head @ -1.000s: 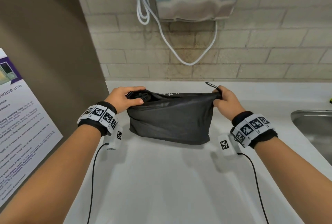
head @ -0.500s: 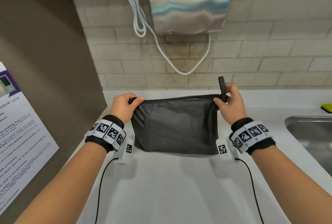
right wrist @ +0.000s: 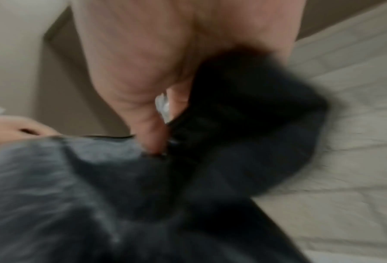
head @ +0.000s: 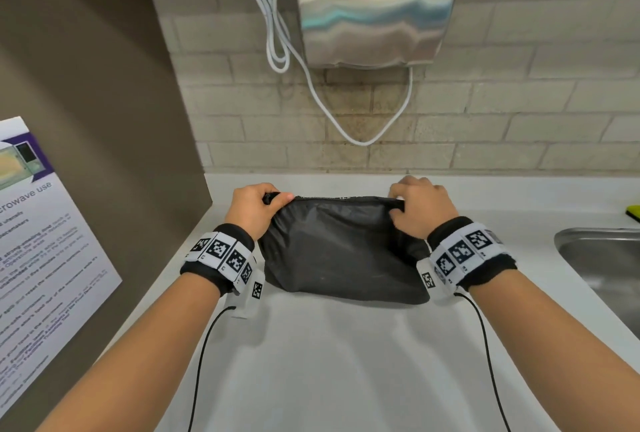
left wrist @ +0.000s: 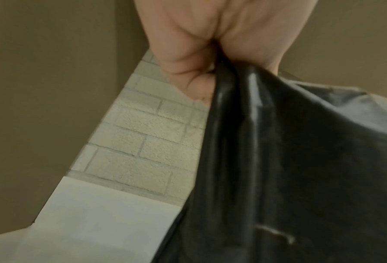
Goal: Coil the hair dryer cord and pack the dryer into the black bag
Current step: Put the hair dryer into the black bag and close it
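Note:
The black bag lies bulging on the white counter, its zippered top edge facing the wall. My left hand grips the bag's left top corner; the left wrist view shows bunched black fabric inside the fist. At the right top corner my right hand pinches the bag near the zipper end, blurred in the right wrist view. The hair dryer and its cord are not visible.
A steel hand dryer with a looping white cable hangs on the brick wall behind. A steel sink is at right, with a yellow-green object beyond it. A brown side wall with a printed notice stands left.
The bag has been lowered from being held up flat to resting on the counter. My right hand moved down over the right corner, and the upright pull tab is no longer seen.

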A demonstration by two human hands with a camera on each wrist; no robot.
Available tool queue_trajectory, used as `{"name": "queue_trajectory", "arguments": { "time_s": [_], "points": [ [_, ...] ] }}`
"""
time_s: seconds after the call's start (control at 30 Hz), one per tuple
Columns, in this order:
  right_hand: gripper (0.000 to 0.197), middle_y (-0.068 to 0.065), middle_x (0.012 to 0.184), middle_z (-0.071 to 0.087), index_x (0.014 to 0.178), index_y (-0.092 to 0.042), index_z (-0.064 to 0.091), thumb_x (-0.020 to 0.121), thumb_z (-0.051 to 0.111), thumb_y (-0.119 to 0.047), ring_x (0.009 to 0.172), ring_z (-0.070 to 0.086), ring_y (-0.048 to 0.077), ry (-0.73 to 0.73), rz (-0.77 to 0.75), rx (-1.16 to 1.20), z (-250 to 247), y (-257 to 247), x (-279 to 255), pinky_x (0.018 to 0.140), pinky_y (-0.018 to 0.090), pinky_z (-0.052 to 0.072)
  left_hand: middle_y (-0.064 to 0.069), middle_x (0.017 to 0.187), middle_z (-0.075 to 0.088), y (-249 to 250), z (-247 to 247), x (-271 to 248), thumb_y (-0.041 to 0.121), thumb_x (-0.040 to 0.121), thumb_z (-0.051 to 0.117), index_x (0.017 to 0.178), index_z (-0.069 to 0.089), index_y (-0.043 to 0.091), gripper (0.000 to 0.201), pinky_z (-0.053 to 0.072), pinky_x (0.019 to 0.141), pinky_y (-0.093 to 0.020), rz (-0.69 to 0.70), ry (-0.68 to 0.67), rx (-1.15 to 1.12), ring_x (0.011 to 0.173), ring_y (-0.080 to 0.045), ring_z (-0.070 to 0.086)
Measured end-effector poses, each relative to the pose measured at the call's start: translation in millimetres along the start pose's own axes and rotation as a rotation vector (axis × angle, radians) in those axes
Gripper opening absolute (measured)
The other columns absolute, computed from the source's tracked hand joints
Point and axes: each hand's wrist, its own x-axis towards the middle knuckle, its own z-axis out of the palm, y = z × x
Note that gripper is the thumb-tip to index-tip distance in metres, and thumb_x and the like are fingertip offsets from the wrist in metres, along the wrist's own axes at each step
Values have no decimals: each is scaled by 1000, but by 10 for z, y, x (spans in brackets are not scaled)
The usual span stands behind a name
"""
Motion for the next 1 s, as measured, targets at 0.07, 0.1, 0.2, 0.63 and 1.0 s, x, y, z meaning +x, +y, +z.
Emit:
{"name": "queue_trajectory", "arguments": {
  "time_s": [0.07,0.1,0.2,0.63,1.0],
  "points": [
    [39,0,128,54,123,-26,50,86,55,-38,119,46,25,-159,-87,23,42,-178,36,105,44,28,-1,63,55,15,6,0,27,86,65,77,65,5,24,39,58,-19,-13,1,-4,67,-19,52],
    [41,0,127,56,126,-27,48,87,54,-39,119,48,24,-214,-103,58,55,-258,57,106,45,26,-2,65,56,21,10,7,28,86,65,79,66,3,26,40,60,-22,-20,-6,-13,68,-19,52],
    [25,2,113,64,113,-26,60,93,48,-34,113,48,25,-108,-74,75,46,-370,117,99,41,29,-4,69,56,31,-15,11,29,84,67,82,62,3,26,40,57,-21,-21,-71,5,68,-18,52],
    [34,10,114,62,122,-16,52,90,50,-30,105,57,28,-85,-118,428,240,-538,74,94,41,45,8,84,60,-80,36,-110,-9,83,59,82,62,15,24,46,71,-6,-15,73,-506,72,5,59],
    [18,7,80,52,76,-10,47,91,52,-17,74,47,22,-50,-6,602,286,-680,93,69,26,36,9,71,69,-17,78,-236,-13,79,60,81,64,14,27,51,68,-12,-92,93,-752,66,4,63]
  ]
}}
